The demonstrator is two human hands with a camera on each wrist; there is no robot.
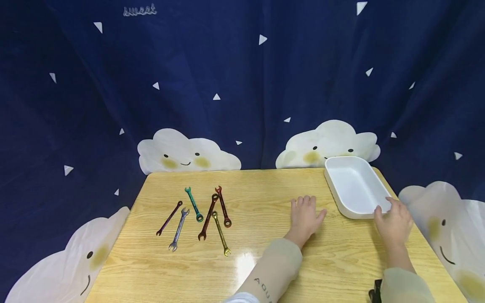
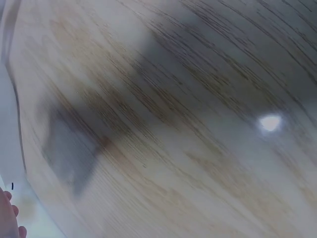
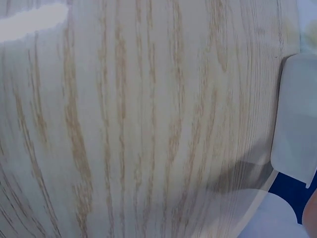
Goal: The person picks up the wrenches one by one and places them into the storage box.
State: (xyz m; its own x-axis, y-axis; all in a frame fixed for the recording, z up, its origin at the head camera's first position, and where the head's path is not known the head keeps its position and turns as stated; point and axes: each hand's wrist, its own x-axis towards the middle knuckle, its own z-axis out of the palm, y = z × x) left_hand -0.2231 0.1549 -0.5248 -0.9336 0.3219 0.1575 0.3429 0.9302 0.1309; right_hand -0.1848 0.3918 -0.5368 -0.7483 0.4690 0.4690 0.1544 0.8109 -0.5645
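Head: white tray [image 1: 354, 185] is seen between three and four o'clock, its near-right corner grasped by the right hand [image 1: 395, 221] at four. The left hand [image 1: 305, 216], toward five, is released. Six wrenches [image 1: 209, 216] are scattered at seven. Step judged: tray being placed; a steady, level hold is called for next.

Left wrist: mostly surface [image 2: 198, 193] is shown; fingertips [image 2: 7, 210] at eight.

Right wrist: tray's wall at three.

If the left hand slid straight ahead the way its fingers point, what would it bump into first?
Past bare table, probably the curtain, at a cloud; how close it hangs is unclear.
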